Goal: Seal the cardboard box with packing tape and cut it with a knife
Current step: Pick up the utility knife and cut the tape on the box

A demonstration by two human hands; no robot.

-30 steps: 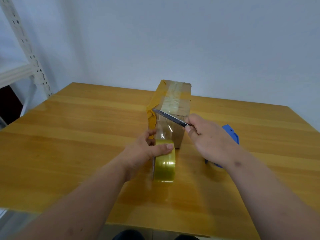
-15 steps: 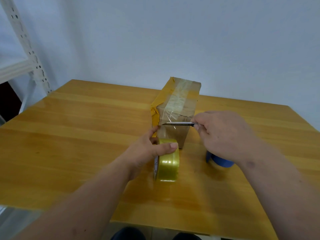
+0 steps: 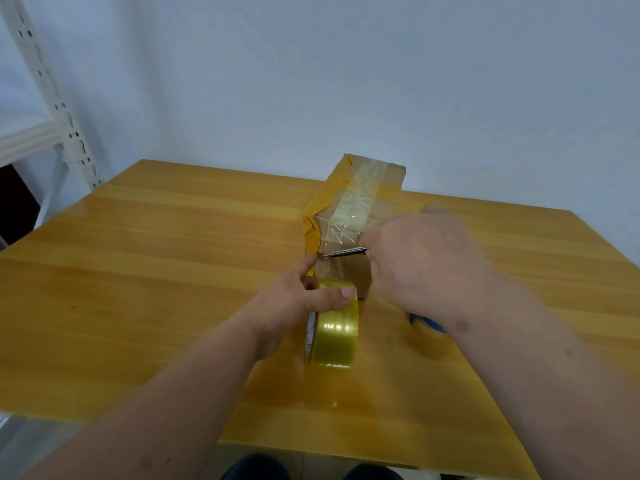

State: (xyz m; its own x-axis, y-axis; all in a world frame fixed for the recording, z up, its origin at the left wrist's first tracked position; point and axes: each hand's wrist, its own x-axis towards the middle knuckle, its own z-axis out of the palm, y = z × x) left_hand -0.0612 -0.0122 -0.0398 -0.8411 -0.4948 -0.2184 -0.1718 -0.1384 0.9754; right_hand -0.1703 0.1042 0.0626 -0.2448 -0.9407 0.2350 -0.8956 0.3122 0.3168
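1. Near the middle of the frame, on the wooden surface, stands the cardboard box, its long side running away from the person toward the wall.
2. A strip of clear packing tape already runs along the top of the box and folds down over the near end face, so the sealing itself looks done, as far as I can judge.
3. That strip is not yet free: it runs on from the box face down to the tape roll, which stands on edge just in front of the box.
4. The left hand is clasped over the top of the roll, thumb across the rim, seemingly holding the strip tight.
5. The right hand is clenched around the handle of a knife, most of which it hides. The thin blade pokes out toward the left and lies level across the stretched tape, low on the near face.
6. Whether the blade has begun to bite I cannot tell, since that spot is small and a little blurred. What seems left is to slice through and press the loose end flat.
7. The box looks worn, with crumpled yellowish-brown tape along its left edge and older patches under the wrinkled clear strip.
8. A blue thing peeks out below the right wrist; I cannot say what it is.
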